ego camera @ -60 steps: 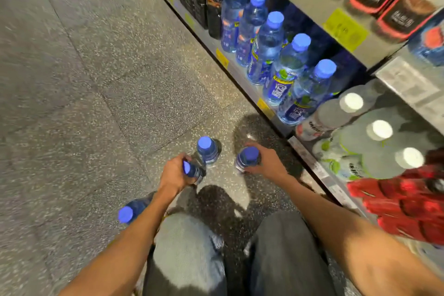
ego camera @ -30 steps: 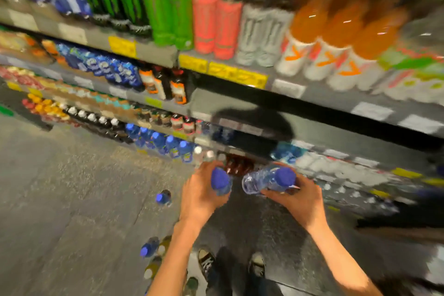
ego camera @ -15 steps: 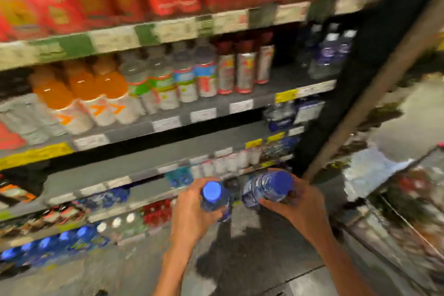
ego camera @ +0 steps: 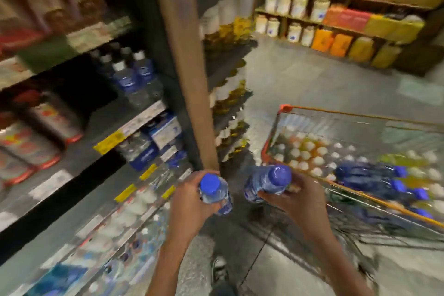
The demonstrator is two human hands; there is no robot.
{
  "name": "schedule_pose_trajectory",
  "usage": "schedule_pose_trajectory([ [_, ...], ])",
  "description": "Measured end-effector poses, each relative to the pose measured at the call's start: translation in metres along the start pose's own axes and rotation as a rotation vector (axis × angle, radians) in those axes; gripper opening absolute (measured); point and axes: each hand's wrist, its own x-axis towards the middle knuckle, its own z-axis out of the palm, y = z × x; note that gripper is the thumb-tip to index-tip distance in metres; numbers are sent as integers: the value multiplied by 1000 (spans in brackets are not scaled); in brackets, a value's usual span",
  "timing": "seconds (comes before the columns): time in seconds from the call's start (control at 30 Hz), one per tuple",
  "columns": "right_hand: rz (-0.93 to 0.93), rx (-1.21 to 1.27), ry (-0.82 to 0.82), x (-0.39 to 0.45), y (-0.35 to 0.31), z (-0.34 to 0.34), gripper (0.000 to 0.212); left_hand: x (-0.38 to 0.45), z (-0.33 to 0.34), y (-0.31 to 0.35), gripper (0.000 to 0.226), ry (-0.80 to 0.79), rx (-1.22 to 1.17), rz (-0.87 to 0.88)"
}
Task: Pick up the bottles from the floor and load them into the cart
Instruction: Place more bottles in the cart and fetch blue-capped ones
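The left hand point(ego camera: 189, 202) has its fingers curled round a clear plastic bottle with a blue cap point(ego camera: 214, 191), held roughly upright with the cap toward the camera. The right hand point(ego camera: 294, 202) grips a second clear plastic blue-capped bottle point(ego camera: 268, 182) from below, tilted so its cap points up and to the right. Both bottles are in the air, side by side but apart, just left of the orange-framed wire shopping cart point(ego camera: 360, 113). The right-hand bottle is nearest the cart's front left corner, still outside its rim.

Inside the cart, several blue-capped bottles with dark blue labels point(ego camera: 374, 176) lie on their sides on top of a layer of upright bottles with white caps point(ego camera: 310, 151); the view there is blurred.

Left of the cart stands a dark shelving unit point(ego camera: 79, 127) stocked with drinks, with yellow price tags along its edges. Beyond the cart, across the grey speckled floor point(ego camera: 312, 79), another shelf point(ego camera: 348, 19) carries white jars and orange and yellow packs. Below the hands, a shoe point(ego camera: 219, 269) shows on the floor.
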Motion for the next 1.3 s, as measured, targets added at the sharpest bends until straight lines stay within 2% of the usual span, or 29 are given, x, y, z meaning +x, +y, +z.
schedule_pose_trajectory([
  [0.2,103,-52,208,37,42,-71,56,90,88,40,53,-229,-45,97],
  [0.3,213,-65,304,54,63,-112,56,131,128,62,50,-285,-46,170],
  [0.37,270,-94,378,63,73,-140,64,154,153,79,49,-322,-45,221],
  [0.5,317,-137,531,83,87,-192,52,198,205,110,55,-384,-24,274],
  [0.6,356,-139,603,95,101,-231,56,216,249,131,60,-452,-31,258],
  [0.83,464,-143,603,129,169,-311,61,236,358,157,60,-497,-10,174],
  [0.93,487,-122,540,151,200,-351,57,237,409,177,64,-471,33,101],
  [1.03,512,-121,527,175,222,-387,62,247,453,199,65,-453,88,49],
  [1.13,492,-130,529,207,242,-421,63,268,499,213,65,-460,92,14],
  [1.3,409,-166,517,269,281,-454,67,308,576,227,67,-481,110,67],
])
